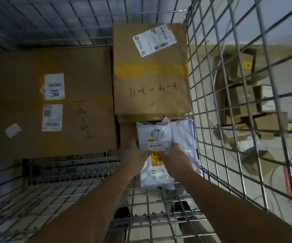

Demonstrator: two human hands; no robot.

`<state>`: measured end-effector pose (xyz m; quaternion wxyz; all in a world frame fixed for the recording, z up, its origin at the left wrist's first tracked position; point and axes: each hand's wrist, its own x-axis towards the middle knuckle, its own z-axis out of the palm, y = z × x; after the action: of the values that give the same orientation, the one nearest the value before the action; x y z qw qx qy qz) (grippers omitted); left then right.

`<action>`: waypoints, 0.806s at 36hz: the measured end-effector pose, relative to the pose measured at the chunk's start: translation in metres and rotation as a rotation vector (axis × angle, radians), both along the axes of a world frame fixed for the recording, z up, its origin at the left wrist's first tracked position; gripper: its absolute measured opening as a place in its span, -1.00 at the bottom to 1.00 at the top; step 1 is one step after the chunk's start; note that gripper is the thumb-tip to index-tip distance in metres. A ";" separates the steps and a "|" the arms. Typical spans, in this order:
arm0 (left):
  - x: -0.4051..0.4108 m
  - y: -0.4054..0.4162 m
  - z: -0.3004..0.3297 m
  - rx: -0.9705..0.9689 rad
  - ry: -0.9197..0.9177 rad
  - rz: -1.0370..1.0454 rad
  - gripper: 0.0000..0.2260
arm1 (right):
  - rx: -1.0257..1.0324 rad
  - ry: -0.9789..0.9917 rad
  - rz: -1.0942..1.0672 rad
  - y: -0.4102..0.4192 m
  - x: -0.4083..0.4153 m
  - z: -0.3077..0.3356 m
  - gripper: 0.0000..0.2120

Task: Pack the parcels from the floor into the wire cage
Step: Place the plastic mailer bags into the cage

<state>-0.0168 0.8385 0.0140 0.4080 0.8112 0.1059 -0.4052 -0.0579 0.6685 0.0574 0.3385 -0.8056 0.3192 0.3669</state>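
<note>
Head view: you hold a white poly mailer with both hands, low centre of the frame, inside the wire cage. Your left hand grips its left edge, thumb over the top; your right hand grips the right edge, fingers curled onto it. The mailer carries a barcode label and an orange sticker. A second white mailer lies just beside it on the right. Two cardboard boxes sit in the cage: large box at left, taller box at upper centre. More parcels lie on the floor outside, at right.
</note>
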 end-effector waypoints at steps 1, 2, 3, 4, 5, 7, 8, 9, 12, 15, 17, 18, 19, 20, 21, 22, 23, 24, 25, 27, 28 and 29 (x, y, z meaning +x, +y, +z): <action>0.000 0.000 0.004 0.053 -0.030 -0.016 -0.55 | -0.017 -0.022 0.011 0.001 -0.001 0.000 -0.64; -0.002 0.002 0.006 0.112 -0.062 -0.036 -0.54 | -0.042 -0.042 0.045 0.001 -0.002 0.002 -0.64; -0.003 0.002 0.010 0.149 -0.076 -0.047 -0.56 | -0.064 -0.051 0.083 0.001 -0.003 0.004 -0.64; -0.003 0.000 0.015 0.151 -0.081 -0.042 -0.59 | -0.096 -0.057 0.125 0.000 -0.002 0.005 -0.64; -0.003 -0.001 0.016 0.131 -0.069 -0.028 -0.62 | -0.125 -0.055 0.163 -0.002 -0.002 0.006 -0.63; -0.002 -0.004 0.019 0.099 -0.047 -0.003 -0.65 | -0.158 -0.044 0.230 -0.004 0.001 0.010 -0.62; -0.001 -0.005 0.019 0.103 -0.040 -0.001 -0.66 | -0.171 -0.038 0.262 -0.006 0.003 0.011 -0.62; 0.001 -0.007 0.020 0.102 -0.036 0.007 -0.67 | -0.182 -0.035 0.294 -0.009 0.005 0.012 -0.61; 0.005 -0.012 0.018 0.089 -0.011 0.040 -0.66 | -0.229 -0.051 0.362 -0.016 0.007 0.011 -0.58; 0.007 -0.015 0.018 0.091 0.022 0.029 -0.64 | -0.214 -0.045 0.340 -0.017 0.007 0.010 -0.59; 0.010 -0.015 0.022 0.123 0.048 -0.033 -0.64 | -0.192 -0.047 0.335 -0.016 0.006 0.011 -0.63; 0.014 -0.015 0.026 0.154 0.061 -0.083 -0.65 | -0.187 -0.052 0.340 -0.016 0.007 0.012 -0.65; 0.017 -0.014 0.030 0.172 0.070 -0.126 -0.67 | -0.186 -0.060 0.345 -0.016 0.007 0.015 -0.66; 0.021 -0.014 0.036 0.181 0.078 -0.162 -0.70 | -0.191 -0.064 0.354 -0.016 0.008 0.018 -0.66; 0.026 -0.012 0.043 0.191 0.071 -0.204 -0.74 | -0.202 -0.063 0.367 -0.017 0.010 0.023 -0.65; 0.031 -0.009 0.050 0.209 0.058 -0.247 -0.78 | -0.218 -0.056 0.387 -0.019 0.011 0.030 -0.62; 0.037 -0.006 0.060 0.214 0.031 -0.271 -0.82 | -0.231 -0.049 0.408 -0.021 0.014 0.038 -0.59; 0.044 -0.001 0.071 0.200 0.008 -0.288 -0.85 | -0.239 -0.046 0.423 -0.023 0.017 0.048 -0.58; 0.050 0.003 0.085 0.182 -0.019 -0.304 -0.88 | -0.242 -0.050 0.437 -0.026 0.021 0.059 -0.60; 0.062 0.009 0.121 0.162 -0.093 -0.353 -0.92 | -0.238 -0.070 0.487 -0.032 0.032 0.084 -0.61; 0.069 0.010 0.143 0.173 -0.150 -0.400 -0.90 | -0.233 -0.083 0.524 -0.036 0.037 0.099 -0.60; 0.076 0.010 0.167 0.202 -0.204 -0.448 -0.88 | -0.218 -0.098 0.559 -0.038 0.044 0.114 -0.60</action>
<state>0.0588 0.8489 0.1808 0.2334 0.8877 -0.0781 -0.3891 -0.0138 0.6304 0.1718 0.1511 -0.9105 0.1060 0.3700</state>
